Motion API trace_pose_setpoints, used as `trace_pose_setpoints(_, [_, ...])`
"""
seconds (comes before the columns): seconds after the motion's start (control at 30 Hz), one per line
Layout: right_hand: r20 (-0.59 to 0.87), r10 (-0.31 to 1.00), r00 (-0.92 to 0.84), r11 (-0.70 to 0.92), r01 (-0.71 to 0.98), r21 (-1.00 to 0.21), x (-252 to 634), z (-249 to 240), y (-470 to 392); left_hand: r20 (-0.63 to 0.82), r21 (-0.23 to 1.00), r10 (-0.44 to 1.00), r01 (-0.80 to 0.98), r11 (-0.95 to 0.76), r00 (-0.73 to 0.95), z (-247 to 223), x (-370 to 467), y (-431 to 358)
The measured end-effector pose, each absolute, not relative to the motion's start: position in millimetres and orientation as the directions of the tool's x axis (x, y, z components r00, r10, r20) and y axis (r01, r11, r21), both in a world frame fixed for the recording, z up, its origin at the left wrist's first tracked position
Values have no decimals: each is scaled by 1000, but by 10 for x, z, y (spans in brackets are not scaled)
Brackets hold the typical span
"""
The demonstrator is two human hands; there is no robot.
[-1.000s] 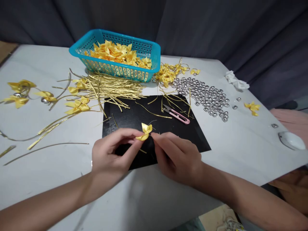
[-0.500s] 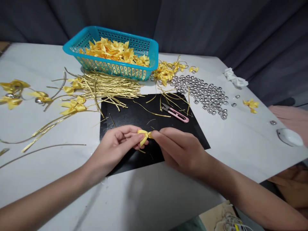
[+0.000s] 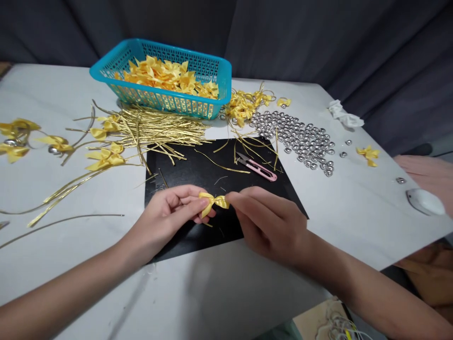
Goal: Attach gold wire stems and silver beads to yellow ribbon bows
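Observation:
A small yellow ribbon bow is stretched between my two hands above a black mat. My left hand pinches its left loop between thumb and fingers. At its right end, the thumb and fingertips of my right hand are closed on the ribbon. Just beyond, pink-handled thread snips lie on the mat among loose gold twist ties. A heap of gold ties lies behind the mat's left part.
Behind the mat stands a blue basket of yellow bows. Silver beads spread at the right, near a white crumpled piece and a white computer mouse. More bows with ties lie at left.
My right fingers have slid slightly right along the bow, so its right loop now shows more fully. My left hand keeps its pinch, and the view has shifted a little.

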State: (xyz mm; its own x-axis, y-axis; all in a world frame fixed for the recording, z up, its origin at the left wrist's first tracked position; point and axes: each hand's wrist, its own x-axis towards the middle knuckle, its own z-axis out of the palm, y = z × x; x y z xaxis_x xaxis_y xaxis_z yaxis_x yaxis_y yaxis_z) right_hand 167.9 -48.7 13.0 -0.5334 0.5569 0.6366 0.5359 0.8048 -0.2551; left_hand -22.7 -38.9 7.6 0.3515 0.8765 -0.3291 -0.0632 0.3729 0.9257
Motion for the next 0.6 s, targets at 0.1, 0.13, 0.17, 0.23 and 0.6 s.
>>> trace_pose_setpoints(0.1, [630, 571, -527, 794, 549, -261, 1680, 132, -497, -327, 928, 879, -56, 367, 347, 80, -224, -388])
trace_pose_setpoints(0.13, [635, 565, -526, 796, 549, -254, 1681, 134, -498, -325, 930, 881, -55, 364, 345, 83, -221, -386])
trace_pose_setpoints(0.17, [640, 560, -527, 799, 548, -248, 1680, 137, -498, -323, 931, 882, -52, 361, 343, 86, -217, -385])
trace_pose_setpoints(0.23, [638, 557, -531, 800, 549, -242, 1679, 141, -498, -321, 934, 886, -45, 355, 333, 91, -208, -382])
trace_pose_setpoints(0.6, [648, 546, -532, 800, 561, -213, 1671, 151, -498, -332, 922, 884, -81, 377, 329, 91, -199, -380])
